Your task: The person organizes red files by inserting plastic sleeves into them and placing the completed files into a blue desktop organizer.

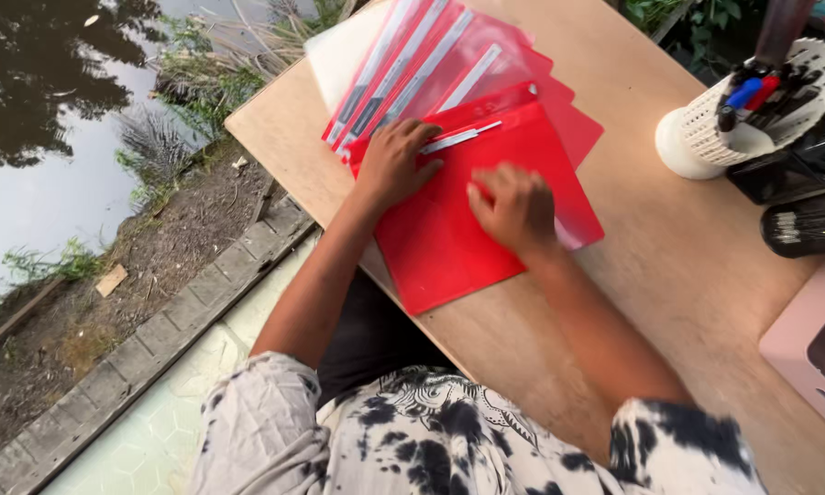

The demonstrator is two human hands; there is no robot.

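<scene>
A red plastic folder (440,247) lies on the wooden table (669,275), on top of a fanned stack of red and clear folders (431,55). My left hand (394,160) rests flat on the folder's upper left corner, fingertips touching its white metal fastener strip (461,137). My right hand (515,209) presses down on the folder's middle with curled fingers. Neither hand lifts anything.
A white perforated pen holder (706,137) with markers stands at the right. Black containers (807,225) sit beside it, and a pink box (807,344) is at the right edge. Left of the table are a paved ledge, bare soil and water.
</scene>
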